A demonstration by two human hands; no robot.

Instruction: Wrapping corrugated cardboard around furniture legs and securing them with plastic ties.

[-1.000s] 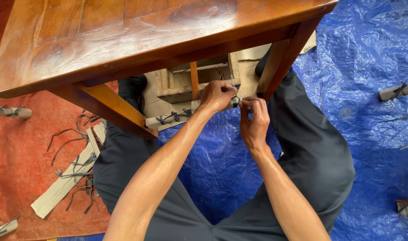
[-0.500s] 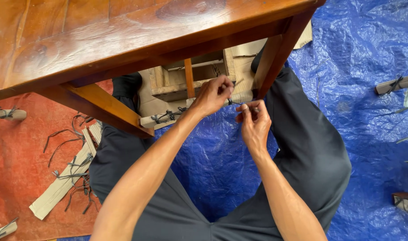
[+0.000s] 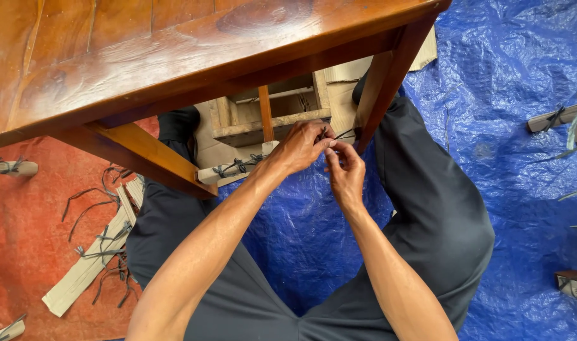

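Head view, person seated on the floor, legs in dark trousers (image 3: pixel 440 221) spread on a blue tarp (image 3: pixel 516 76). Both hands meet under the front edge of a wooden desk (image 3: pixel 143 57), just left of its front-right leg (image 3: pixel 389 82).

Left hand (image 3: pixel 298 148): fingers curled, tips pinched on a thin dark cord (image 3: pixel 326 134). Right hand (image 3: pixel 345 173): thumb and forefinger pinched together right below the left fingertips, touching them; seems to grip the same cord, but the contact point is too small to be sure. Hands together, both closed in a pinch.

The cord sits at the right end of a cardboard-wrapped bar (image 3: pixel 238 167). Bar's long axis runs roughly left-right, tilted slightly up toward the right, right end hidden behind the left hand. Dark ties are knotted around it near its middle. A free strand of cord runs off to the right toward the desk leg.

Behind the bar, under the desk: a rough wooden frame (image 3: pixel 276 120) with a thin orange upright slat (image 3: pixel 265 113), and cardboard sheets beside it.

Left, on an orange tarp (image 3: pixel 23 240): a flat cardboard strip (image 3: pixel 89 265) lying diagonally, loose dark ties across it, more cord loose nearby; another wrapped piece (image 3: pixel 13 167) at the left edge. Right edge on the blue tarp: more wrapped pieces with ties (image 3: pixel 563 117), well apart from the hands.
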